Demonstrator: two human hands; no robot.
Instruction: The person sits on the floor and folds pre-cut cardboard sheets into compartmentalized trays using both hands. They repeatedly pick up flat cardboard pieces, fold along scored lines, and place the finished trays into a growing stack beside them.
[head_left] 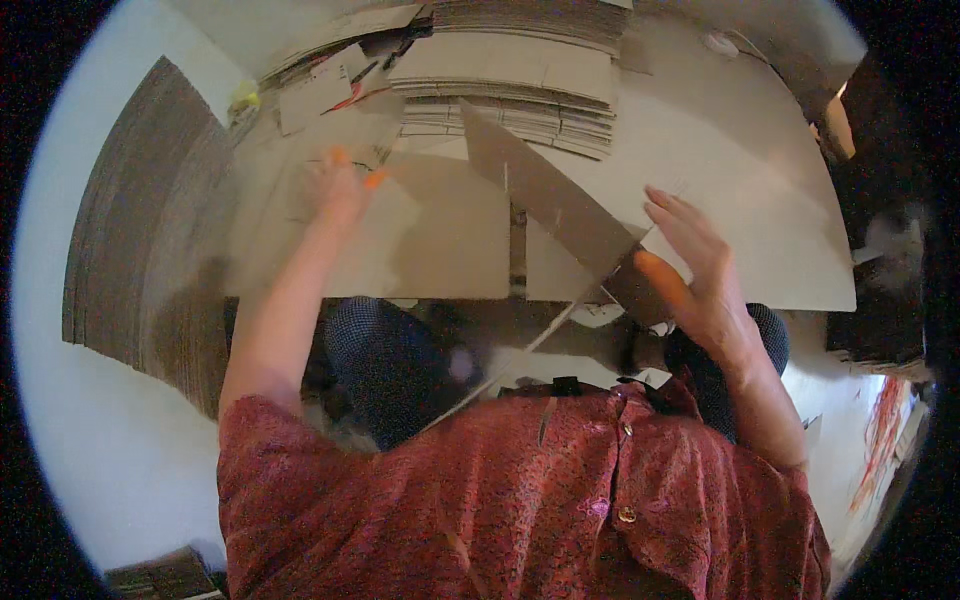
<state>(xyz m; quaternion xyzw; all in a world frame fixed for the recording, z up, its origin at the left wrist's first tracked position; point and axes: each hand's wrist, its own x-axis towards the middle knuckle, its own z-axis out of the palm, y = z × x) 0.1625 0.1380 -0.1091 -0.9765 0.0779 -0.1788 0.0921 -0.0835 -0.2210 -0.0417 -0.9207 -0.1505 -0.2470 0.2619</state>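
A folded brown cardboard sheet (560, 215) stands tilted in front of me, over the near edge of the table. One thin edge of it runs down toward my shirt. Beside its right end is my right hand (708, 280), fingers stretched out and thumb apart. An orange cover sits on that thumb, which lies close against the cardboard; whether it presses on it is unclear. Out over the left part of the table reaches my left hand (342, 195), smeared by motion. Two of its digits wear orange covers, and I cannot make out anything in it.
Flat cardboard stacks (505, 75) lie at the table's back. A tall stack of brown sheets (150, 220) stands at the left. Pens and a red item (352, 97) lie at the back left. The tabletop (750, 200) has a dark gap near its middle.
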